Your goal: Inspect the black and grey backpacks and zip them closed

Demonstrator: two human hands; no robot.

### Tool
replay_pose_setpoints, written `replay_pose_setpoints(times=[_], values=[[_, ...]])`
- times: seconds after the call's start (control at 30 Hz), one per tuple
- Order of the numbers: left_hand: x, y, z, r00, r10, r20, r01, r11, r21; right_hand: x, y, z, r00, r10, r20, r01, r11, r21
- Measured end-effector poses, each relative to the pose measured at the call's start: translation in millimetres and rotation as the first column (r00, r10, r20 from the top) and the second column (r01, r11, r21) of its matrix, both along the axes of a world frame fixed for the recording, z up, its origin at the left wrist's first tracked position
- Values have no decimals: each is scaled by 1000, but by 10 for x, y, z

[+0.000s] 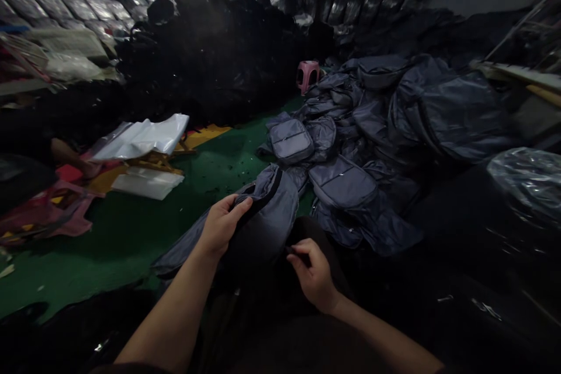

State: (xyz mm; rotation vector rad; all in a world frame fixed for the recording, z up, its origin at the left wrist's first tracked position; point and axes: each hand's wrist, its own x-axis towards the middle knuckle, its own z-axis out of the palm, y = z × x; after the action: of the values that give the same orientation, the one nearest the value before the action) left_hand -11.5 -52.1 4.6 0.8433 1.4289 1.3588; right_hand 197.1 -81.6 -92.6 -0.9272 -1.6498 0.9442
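We observe one grey bag [277, 216] at the near left of the bag pile [372, 111], the left hand [221, 225] closed on its black-trimmed edge. The right hand [313, 273], nearer us than the pile, pinches a dark piece [290, 250] we cannot identify; a pink stool [310, 65] stands beside the pile's far end

Left fingers [241, 208] hold a grey-blue bag [284, 204] (a bag pile [344, 181] lies beyond).

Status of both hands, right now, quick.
Left hand: closed, holding the blue-grey bag by its dark-banded edge.
Right hand: closed in a pinch beside the bag; too dark to tell what it holds, if anything.
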Motion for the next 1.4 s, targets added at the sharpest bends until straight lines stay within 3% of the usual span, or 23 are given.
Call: replay_pose_setpoints(times=[0.1,0.17,0.27,0.4,0.5,0.57,0.7,0.87,1.0,1.07,1.13,1.2,1.23,1.33,1.4], values=[[22,-4,26,1000,24,-4,-24,1000,-3,68,71,-70,972,-229,-51,223,969,-103],[33,-17,21,1000,25,-15,-25,1000,-7,111,136,-101,950,-308,-54,295,941,-166],[49,-84,-47,995,-22,-97,22,1000,2,145,228,-55,951,-302,-62,283,934,-219],[140,-300,-203,924,-135,-358,155,987,29,117,317,173,978,-185,-93,156,955,-254],[277,-534,-312,832,-210,-514,276,960,55,68,375,318,995,-89,-47,74,962,-263],[372,-691,-374,747,-194,-636,357,924,138,42,433,341,998,-61,0,59,966,-251],[500,-927,-467,521,-95,-848,569,780,262,38,664,223,990,-127,64,138,965,-224],[523,-1003,-486,287,26,-958,721,652,234,103,1062,44,930,-290,225,335,921,-200],[500,-976,-431,166,-23,-986,809,575,122,112,1210,29,920,-281,271,338,922,-191],[467,-950,-382,167,-136,-976,822,566,62,101,1203,51,929,-259,264,311,933,-182],[406,-894,-317,212,-350,-912,808,587,-38,88,1145,83,941,-239,238,282,945,-166],[322,-783,-244,327,-556,-764,744,650,-155,71,1033,118,952,-220,212,254,956,-148],[279,-704,-212,413,-600,-685,687,699,-198,60,955,135,957,-207,204,237,962,-134],[178,-417,-163,662,-516,-544,478,849,-223,28,641,168,970,-122,211,137,989,-55],[161,-248,-192,746,-496,-444,436,868,-237,23,394,169,971,-15,240,17,1000,-8]])
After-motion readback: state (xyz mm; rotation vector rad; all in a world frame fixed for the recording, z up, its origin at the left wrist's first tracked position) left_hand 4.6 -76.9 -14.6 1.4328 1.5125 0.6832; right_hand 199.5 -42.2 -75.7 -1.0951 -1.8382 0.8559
